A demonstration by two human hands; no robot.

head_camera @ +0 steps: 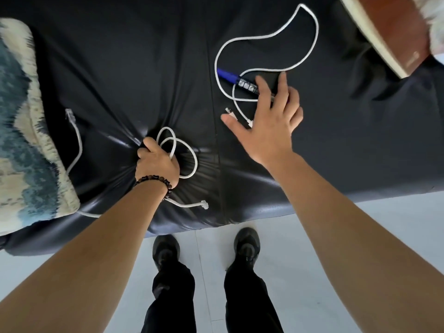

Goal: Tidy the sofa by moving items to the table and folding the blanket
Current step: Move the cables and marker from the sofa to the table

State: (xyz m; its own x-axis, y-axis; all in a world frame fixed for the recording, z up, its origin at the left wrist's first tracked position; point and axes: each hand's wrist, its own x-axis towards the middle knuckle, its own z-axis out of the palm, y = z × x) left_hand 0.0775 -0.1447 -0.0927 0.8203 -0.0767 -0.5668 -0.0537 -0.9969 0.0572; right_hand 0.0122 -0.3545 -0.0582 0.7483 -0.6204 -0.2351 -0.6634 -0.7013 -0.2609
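Plainly little is done yet: the black sofa (pixel 120 56) carries everything. The patterned blanket (pixel 19 116) lies well left of the left grip (pixel 157 162), seemingly not yet folded, and a brown book (pixel 389 32) sits far beyond the right grip (pixel 269 121). The left grip is closed round a coiled white cable (pixel 196 163). The right grip, fingers spread and holding nothing, is over a second white cable (pixel 317 34) and a blue-ended gadget (pixel 237 79). No worktop shows.
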